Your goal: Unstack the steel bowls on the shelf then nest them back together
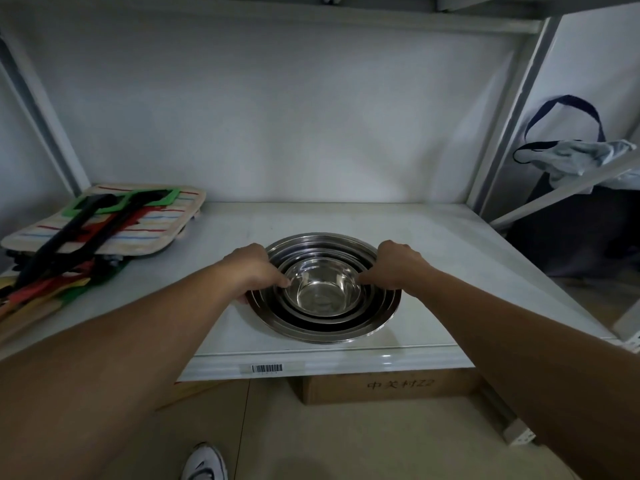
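Observation:
A nested stack of several shiny steel bowls (323,320) sits on the white shelf (433,258), near its front edge. The smallest bowl (323,289) lies innermost on top. My left hand (254,268) rests on the left side of the stack, with its fingers curled over the rim of the inner bowls. On the right side, my right hand (394,266) grips the inner rims in the same way. Both hands pinch the rim of the small top bowl, which still sits inside the others.
A striped cloth pad (114,223) with green, red and black strapped items (69,251) lies at the shelf's left. A bag (575,150) hangs beyond the right upright. A cardboard box (388,386) stands on the floor under the shelf, and a white shoe (204,462) shows below.

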### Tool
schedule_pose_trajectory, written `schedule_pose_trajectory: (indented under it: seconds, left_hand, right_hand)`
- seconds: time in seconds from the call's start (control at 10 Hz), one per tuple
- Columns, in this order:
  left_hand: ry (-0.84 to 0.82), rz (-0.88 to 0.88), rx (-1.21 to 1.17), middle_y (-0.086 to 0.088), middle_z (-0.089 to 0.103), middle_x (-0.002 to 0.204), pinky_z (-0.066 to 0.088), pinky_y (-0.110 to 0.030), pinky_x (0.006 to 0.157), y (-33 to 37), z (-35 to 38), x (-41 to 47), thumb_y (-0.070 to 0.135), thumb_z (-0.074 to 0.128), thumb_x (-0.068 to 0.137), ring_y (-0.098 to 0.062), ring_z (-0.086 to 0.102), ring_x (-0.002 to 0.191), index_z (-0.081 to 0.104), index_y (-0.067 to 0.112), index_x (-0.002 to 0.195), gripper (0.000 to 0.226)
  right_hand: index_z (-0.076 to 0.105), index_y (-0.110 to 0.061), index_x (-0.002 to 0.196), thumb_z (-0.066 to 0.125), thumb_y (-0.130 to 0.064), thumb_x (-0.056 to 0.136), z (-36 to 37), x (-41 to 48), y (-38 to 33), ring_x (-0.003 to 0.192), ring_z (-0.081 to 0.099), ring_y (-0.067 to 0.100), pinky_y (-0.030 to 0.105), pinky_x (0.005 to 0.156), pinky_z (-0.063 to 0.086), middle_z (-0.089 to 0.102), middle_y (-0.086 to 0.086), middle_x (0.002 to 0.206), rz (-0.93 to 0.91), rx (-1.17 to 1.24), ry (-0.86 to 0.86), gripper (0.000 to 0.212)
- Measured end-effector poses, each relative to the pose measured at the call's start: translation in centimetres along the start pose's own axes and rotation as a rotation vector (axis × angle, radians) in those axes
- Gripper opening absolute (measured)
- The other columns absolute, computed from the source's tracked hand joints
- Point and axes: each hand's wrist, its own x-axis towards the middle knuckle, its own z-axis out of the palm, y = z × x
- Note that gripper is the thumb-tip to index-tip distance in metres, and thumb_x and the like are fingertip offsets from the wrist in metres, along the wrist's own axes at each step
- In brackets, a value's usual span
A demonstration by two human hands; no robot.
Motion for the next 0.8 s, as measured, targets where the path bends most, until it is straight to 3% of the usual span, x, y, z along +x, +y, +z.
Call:
schedule_pose_trajectory:
  seconds: [0.1,0.2,0.3,0.4,0.5,0.6,0.7,0.8]
  left_hand:
    - [0.079,0.022,0.14,-0.008,0.066,0.091,0.052,-0.03,0.061,0.2,0.3,0.0,0.042,0.087,0.072,-0.023,0.064,0.079,0.056,0.012,0.09,0.046]
    - [0.139,0.026,0.225,-0.003,0.06,0.079,0.041,-0.028,0.055,0.2,0.7,0.1,0.048,0.086,0.07,-0.018,0.056,0.068,0.05,0.016,0.076,0.049]
    - [0.138,0.019,0.238,-0.003,0.059,0.077,0.042,-0.028,0.057,0.2,0.8,0.3,0.048,0.086,0.071,-0.018,0.057,0.068,0.048,0.016,0.074,0.049]
    - [0.131,0.029,0.245,-0.002,0.06,0.075,0.04,-0.028,0.053,0.2,0.8,0.4,0.048,0.085,0.071,-0.016,0.056,0.064,0.05,0.015,0.074,0.048]
    - [0.125,0.051,0.219,-0.002,0.063,0.078,0.044,-0.028,0.057,-0.1,0.8,0.5,0.048,0.085,0.071,-0.018,0.06,0.069,0.056,0.014,0.082,0.046]
    - [0.112,0.068,0.131,-0.003,0.064,0.082,0.046,-0.029,0.059,-0.5,0.8,0.4,0.045,0.085,0.072,-0.02,0.062,0.074,0.06,0.013,0.09,0.045]
    - [0.073,0.068,-0.01,-0.005,0.065,0.084,0.047,-0.029,0.06,-0.6,0.7,0.0,0.041,0.085,0.075,-0.022,0.063,0.078,0.063,0.011,0.093,0.042]
    - [0.136,0.053,-0.217,-0.005,0.064,0.092,0.05,-0.031,0.063,-0.4,0.2,-1.0,0.045,0.084,0.075,-0.02,0.062,0.08,0.056,0.011,0.085,0.045]
  right_hand:
    - [0.041,-0.023,0.071,0.075,-0.053,0.074,0.5,-0.2,0.0,0.062,0.053,0.014,0.028,0.054,0.039,0.056,-0.001,0.074,0.003,-0.037,0.032,0.046]
    - [0.047,-0.021,0.082,0.073,-0.046,0.079,1.0,-0.4,-0.2,0.062,0.049,0.013,0.031,0.057,0.04,0.054,-0.001,0.075,0.019,-0.068,0.066,0.037]
    - [0.049,-0.019,0.092,0.072,-0.045,0.081,1.1,-0.4,-0.4,0.065,0.053,0.016,0.032,0.061,0.042,0.054,-0.001,0.076,0.006,-0.092,0.065,0.036]
    - [0.049,-0.019,0.093,0.071,-0.045,0.081,1.2,-0.5,-0.5,0.078,0.061,0.023,0.036,0.069,0.05,0.054,-0.001,0.076,0.001,-0.093,0.06,0.036]
    - [0.047,-0.021,0.077,0.072,-0.051,0.078,1.4,-0.3,0.1,0.074,0.063,0.021,0.036,0.068,0.053,0.058,0.0,0.076,-0.012,-0.062,0.053,0.04]
    - [0.048,-0.021,0.074,0.07,-0.06,0.077,1.3,-0.3,0.8,0.067,0.06,0.018,0.032,0.058,0.047,0.061,0.002,0.075,-0.029,0.003,0.028,0.045]
    - [0.054,-0.015,0.082,0.061,-0.066,0.082,1.3,-0.7,1.1,0.072,0.062,0.021,0.032,0.059,0.046,0.062,0.004,0.08,-0.051,0.055,-0.001,0.051]
    - [0.053,-0.005,0.118,0.049,-0.061,0.09,0.6,-1.6,1.4,0.1,0.059,0.033,0.037,0.077,0.045,0.06,0.015,0.113,-0.004,0.166,0.119,0.063]
